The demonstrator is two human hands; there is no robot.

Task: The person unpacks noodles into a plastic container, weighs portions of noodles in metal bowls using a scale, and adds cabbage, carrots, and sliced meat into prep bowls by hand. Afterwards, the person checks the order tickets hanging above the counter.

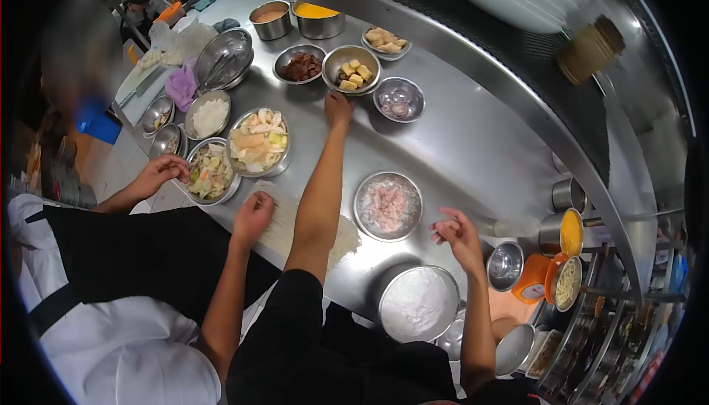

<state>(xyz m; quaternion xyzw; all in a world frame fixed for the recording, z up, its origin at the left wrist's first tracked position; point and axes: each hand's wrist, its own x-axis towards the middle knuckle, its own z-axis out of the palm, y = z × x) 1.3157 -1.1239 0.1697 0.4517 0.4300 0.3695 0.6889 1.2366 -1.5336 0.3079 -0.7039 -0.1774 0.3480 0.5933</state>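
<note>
My left hand (pixel 339 110) stretches across the steel counter, its fingers closed at the near rim of a metal bowl (pixel 360 89) that holds yellow cubes and something dark. Part of those fingers is hidden by the bowl. My right hand (pixel 459 237) hovers with fingers apart and nothing in it. Just left of it sits a metal bowl of pale pink raw meat (pixel 387 207) dusted with white. Below, near the counter edge, is a large bowl of white powder (pixel 419 301). A bowl of sliced onion (pixel 399 102) and a bowl of dark reddish-brown chunks (pixel 301 67) flank the bowl at my left hand.
At left stands a co-worker in white with a black apron (pixel 133 250), hands near bowls of cut vegetables (pixel 210 172) and pale slices (pixel 258 141). A metal shelf (pixel 473 43) arches overhead. Pots (pixel 273 21) stand at the back; orange containers (pixel 533 278) are at right.
</note>
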